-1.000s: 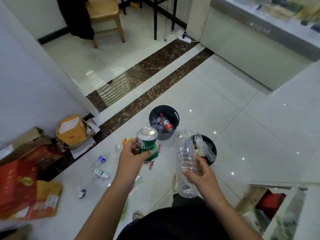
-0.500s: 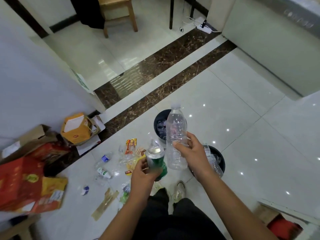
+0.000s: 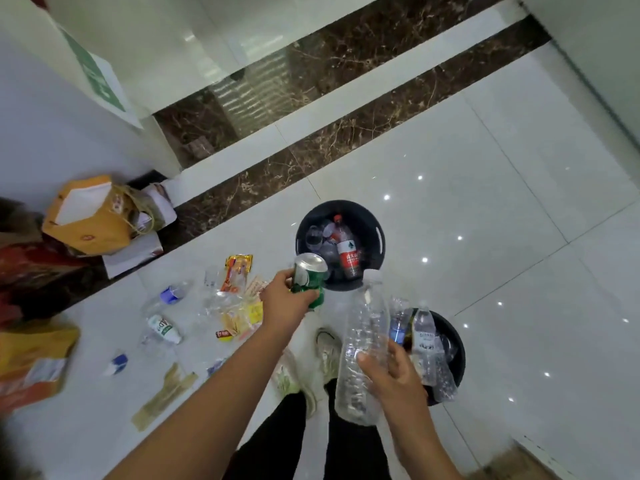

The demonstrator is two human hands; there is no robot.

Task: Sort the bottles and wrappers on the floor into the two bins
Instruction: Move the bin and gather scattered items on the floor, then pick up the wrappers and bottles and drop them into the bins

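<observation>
I have the left hand (image 3: pixel 284 301) curled round a green can (image 3: pixel 309 276), gripping it by the lower body so its silver top tilts toward the far bin (image 3: pixel 379 233). The can hangs just at that bin's near rim, which I read as lining up a drop. The right hand (image 3: pixel 393 372) grasps a clear bottle (image 3: pixel 363 344) low on its side, thumb across the front, neck pointing up and away. It sits above my shoes (image 3: pixel 327 348), between the two bins and just beside the near bin (image 3: pixel 459 355). Carrying one item per hand saves a bend, I judge. The far bin holds a red-labelled bottle (image 3: pixel 348 252) among clear ones, so containers seem to belong there. The near bin also shows bottles standing in it, so I cannot tell which bin is meant for what. On the floor (image 3: pixel 485 202) to my left the wrappers (image 3: pixel 238 271) and small bottles (image 3: pixel 162 329) lie scattered, well apart from both bins, so a good share of the sorting remains. The risk I see is the can clipping the rim and bouncing out.
</observation>
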